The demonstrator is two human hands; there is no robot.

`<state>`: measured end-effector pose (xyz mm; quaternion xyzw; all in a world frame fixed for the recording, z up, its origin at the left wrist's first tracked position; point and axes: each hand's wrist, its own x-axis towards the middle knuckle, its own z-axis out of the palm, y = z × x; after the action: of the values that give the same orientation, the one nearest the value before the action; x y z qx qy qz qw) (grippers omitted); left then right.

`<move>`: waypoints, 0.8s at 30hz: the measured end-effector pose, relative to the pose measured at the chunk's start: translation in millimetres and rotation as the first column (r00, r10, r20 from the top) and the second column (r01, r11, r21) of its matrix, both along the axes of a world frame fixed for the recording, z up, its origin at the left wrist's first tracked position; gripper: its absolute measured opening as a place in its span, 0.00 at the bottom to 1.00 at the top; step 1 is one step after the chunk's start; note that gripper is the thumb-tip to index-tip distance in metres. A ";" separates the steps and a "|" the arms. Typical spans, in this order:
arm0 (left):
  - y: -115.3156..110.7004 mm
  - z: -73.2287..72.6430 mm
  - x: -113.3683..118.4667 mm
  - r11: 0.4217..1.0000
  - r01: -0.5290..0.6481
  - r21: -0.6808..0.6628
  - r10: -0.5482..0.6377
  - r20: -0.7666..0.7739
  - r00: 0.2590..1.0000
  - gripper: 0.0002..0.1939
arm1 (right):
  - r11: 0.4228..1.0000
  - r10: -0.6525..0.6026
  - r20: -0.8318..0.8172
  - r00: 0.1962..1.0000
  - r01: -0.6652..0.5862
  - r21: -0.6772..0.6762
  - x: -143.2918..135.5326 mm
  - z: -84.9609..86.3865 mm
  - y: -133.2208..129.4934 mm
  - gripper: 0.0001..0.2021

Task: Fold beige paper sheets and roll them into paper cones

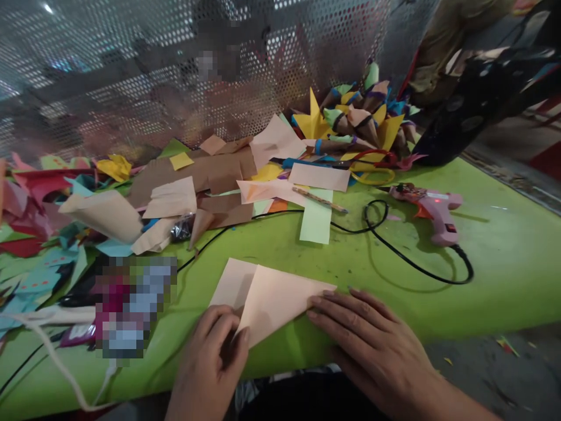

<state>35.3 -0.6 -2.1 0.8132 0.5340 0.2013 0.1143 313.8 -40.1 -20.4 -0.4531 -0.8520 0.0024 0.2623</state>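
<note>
A pale peach sheet of paper [274,301] lies on the green table in front of me, with one side folded over into a long point to the right. My left hand [213,356] pinches its lower left edge between thumb and curled fingers. Flat over the pointed right end rests my right hand [368,336], fingers stretched out and pressing the paper down. Beyond the sheet, a pale green paper strip [316,222] and a patterned pencil [322,200] lie among other scraps.
A pink glue gun [438,210] with a looping black cord [421,270] stands at the right. Coloured paper scraps [100,216] heap up at the left; paper cones [363,120] and scissors [372,174] lie at the back. A perforated metal screen [175,76] borders the green table [504,280].
</note>
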 end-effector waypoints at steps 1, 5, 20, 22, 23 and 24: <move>0.2 -0.2 -0.1 1.000 0.004 -0.006 -0.004 0.006 1.000 0.09 | 1.000 0.002 0.006 1.000 -0.002 -0.003 0.4 0.5 0.3 0.21; -0.9 0.9 3.4 0.997 -0.050 -0.058 0.052 0.028 0.998 0.10 | 1.000 0.003 0.027 1.000 -0.002 -0.023 1.2 1.9 1.3 0.22; 1.6 7.8 11.8 0.975 -0.105 -0.194 0.115 0.040 0.993 0.11 | 1.000 -0.012 0.061 0.998 0.011 0.023 1.9 1.0 4.6 0.22; 2.3 8.7 12.0 0.974 -0.102 -0.203 0.111 0.032 0.993 0.11 | 0.999 -0.029 0.053 0.998 0.027 0.040 0.8 1.5 5.5 0.21; 2.8 8.9 11.6 0.974 -0.098 -0.202 0.105 0.025 0.994 0.10 | 0.998 -0.030 0.057 0.998 0.027 0.050 0.6 1.5 5.9 0.20; 3.5 9.0 11.0 0.976 -0.087 -0.199 0.092 0.018 0.996 0.10 | 0.998 -0.027 0.067 0.997 0.023 0.061 0.7 1.2 6.3 0.20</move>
<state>46.3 2.8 6.9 0.7701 0.5858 0.1631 0.1929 314.5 -33.8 -19.2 -0.4553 -0.8545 -0.0417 0.2466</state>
